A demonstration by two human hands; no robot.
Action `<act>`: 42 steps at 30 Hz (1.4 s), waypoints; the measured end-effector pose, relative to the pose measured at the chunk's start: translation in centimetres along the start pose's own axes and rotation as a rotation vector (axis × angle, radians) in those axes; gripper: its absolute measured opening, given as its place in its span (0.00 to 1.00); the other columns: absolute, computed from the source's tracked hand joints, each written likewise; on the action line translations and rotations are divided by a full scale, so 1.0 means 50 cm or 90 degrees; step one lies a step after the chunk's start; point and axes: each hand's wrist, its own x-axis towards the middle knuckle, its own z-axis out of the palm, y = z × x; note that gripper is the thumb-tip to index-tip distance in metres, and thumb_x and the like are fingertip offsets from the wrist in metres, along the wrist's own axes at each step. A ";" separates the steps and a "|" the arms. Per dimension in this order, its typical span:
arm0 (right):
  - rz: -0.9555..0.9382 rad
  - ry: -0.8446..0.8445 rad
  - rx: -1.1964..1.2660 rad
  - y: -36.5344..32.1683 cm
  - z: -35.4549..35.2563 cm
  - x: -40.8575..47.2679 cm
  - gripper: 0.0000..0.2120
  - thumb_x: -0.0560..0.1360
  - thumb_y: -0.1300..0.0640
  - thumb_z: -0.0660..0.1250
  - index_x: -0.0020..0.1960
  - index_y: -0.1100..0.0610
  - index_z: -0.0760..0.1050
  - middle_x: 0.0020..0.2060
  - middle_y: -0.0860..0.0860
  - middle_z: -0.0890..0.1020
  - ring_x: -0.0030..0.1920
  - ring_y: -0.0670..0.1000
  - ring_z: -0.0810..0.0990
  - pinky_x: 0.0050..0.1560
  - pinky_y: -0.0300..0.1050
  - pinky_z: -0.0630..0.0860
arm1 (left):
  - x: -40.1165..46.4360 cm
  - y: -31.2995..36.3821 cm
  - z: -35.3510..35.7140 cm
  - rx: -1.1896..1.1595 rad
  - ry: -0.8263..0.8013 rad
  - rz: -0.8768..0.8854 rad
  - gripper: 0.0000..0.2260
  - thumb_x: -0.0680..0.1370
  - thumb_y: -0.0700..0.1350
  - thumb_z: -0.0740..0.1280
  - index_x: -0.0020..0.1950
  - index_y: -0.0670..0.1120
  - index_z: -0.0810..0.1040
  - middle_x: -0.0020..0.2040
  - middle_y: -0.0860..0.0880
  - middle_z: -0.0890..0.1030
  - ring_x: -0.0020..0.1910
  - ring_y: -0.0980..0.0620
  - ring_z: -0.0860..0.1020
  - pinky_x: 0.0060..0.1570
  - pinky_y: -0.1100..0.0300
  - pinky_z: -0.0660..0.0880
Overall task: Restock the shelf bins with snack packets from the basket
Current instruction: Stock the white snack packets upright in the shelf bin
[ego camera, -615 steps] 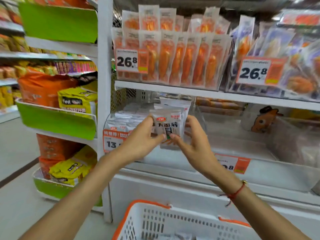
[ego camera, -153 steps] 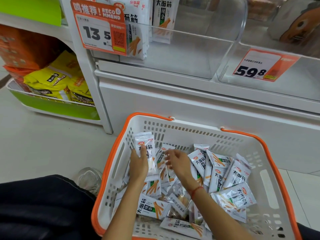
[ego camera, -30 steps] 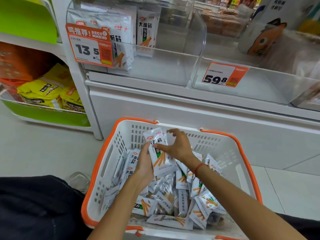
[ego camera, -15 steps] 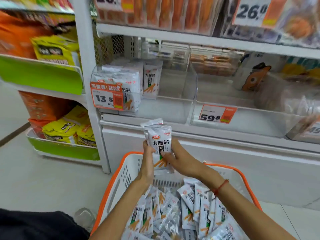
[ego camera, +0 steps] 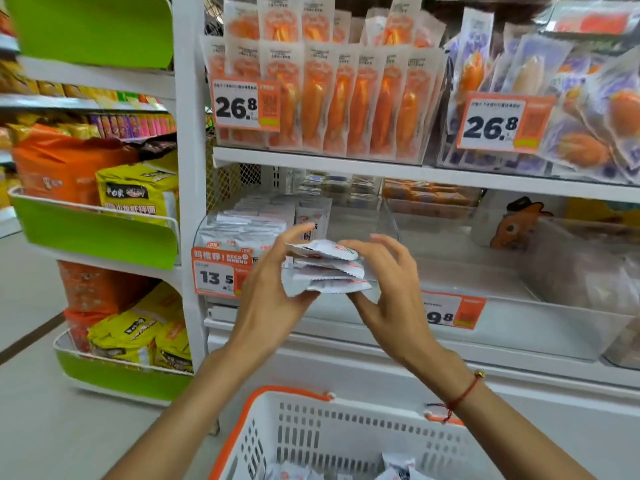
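Note:
A small stack of white snack packets [ego camera: 325, 268] lies flat between my two hands, in front of the clear shelf bin [ego camera: 363, 230]. My left hand [ego camera: 273, 289] grips the stack's left end, thumb below and fingers above. My right hand [ego camera: 388, 289] holds the right end, its fingers partly spread. Several packets of the same kind [ego camera: 249, 226] stand in the left part of that bin, behind an orange 13.5 price tag [ego camera: 218, 271]. The white basket with orange rim [ego camera: 311, 441] sits below, a few packets [ego camera: 398, 469] visible at its bottom.
Above the bin a shelf carries orange sausage packs [ego camera: 346, 98] and purple packs [ego camera: 554, 91]. To the right stands another clear bin [ego camera: 554, 306] with an orange price tag. A green-fronted rack [ego camera: 100, 233] with yellow and orange bags stands at the left, grey floor beside it.
Both hands have lifted the packets from above the basket up to the level of the bin, and the stack has turned from upright to flat. The view has tilted upward.

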 end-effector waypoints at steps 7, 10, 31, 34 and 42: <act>0.056 -0.049 -0.021 0.057 0.056 0.097 0.19 0.74 0.59 0.68 0.64 0.52 0.70 0.58 0.47 0.78 0.58 0.52 0.75 0.52 0.44 0.73 | 0.104 -0.032 0.018 0.324 0.100 0.056 0.19 0.66 0.48 0.77 0.55 0.51 0.78 0.50 0.51 0.80 0.53 0.48 0.74 0.51 0.53 0.71; 0.168 -0.155 0.002 0.104 0.094 0.131 0.21 0.74 0.56 0.68 0.65 0.51 0.67 0.59 0.48 0.78 0.56 0.56 0.77 0.51 0.54 0.76 | 0.167 -0.062 0.035 0.498 -0.016 0.040 0.25 0.67 0.55 0.75 0.61 0.49 0.76 0.64 0.52 0.73 0.64 0.49 0.66 0.60 0.56 0.62; 0.550 -0.595 -0.033 0.238 0.281 0.269 0.18 0.80 0.55 0.61 0.65 0.64 0.65 0.59 0.60 0.77 0.55 0.59 0.81 0.45 0.50 0.81 | 0.389 -0.164 0.078 0.677 -0.716 0.059 0.15 0.79 0.43 0.61 0.63 0.55 0.76 0.66 0.52 0.74 0.60 0.49 0.74 0.50 0.57 0.70; 0.518 -0.598 -0.085 0.242 0.294 0.269 0.18 0.81 0.52 0.59 0.63 0.65 0.67 0.58 0.60 0.78 0.53 0.57 0.82 0.53 0.52 0.80 | 0.384 -0.172 0.105 0.798 -0.808 0.074 0.21 0.80 0.40 0.55 0.71 0.54 0.69 0.69 0.50 0.70 0.61 0.47 0.72 0.51 0.59 0.68; 0.623 -0.580 0.131 0.257 0.317 0.247 0.11 0.78 0.58 0.65 0.45 0.67 0.72 0.56 0.66 0.80 0.53 0.59 0.80 0.62 0.56 0.74 | 0.372 -0.199 0.132 1.014 -0.882 0.184 0.21 0.81 0.52 0.52 0.75 0.59 0.59 0.76 0.53 0.55 0.75 0.47 0.52 0.73 0.47 0.55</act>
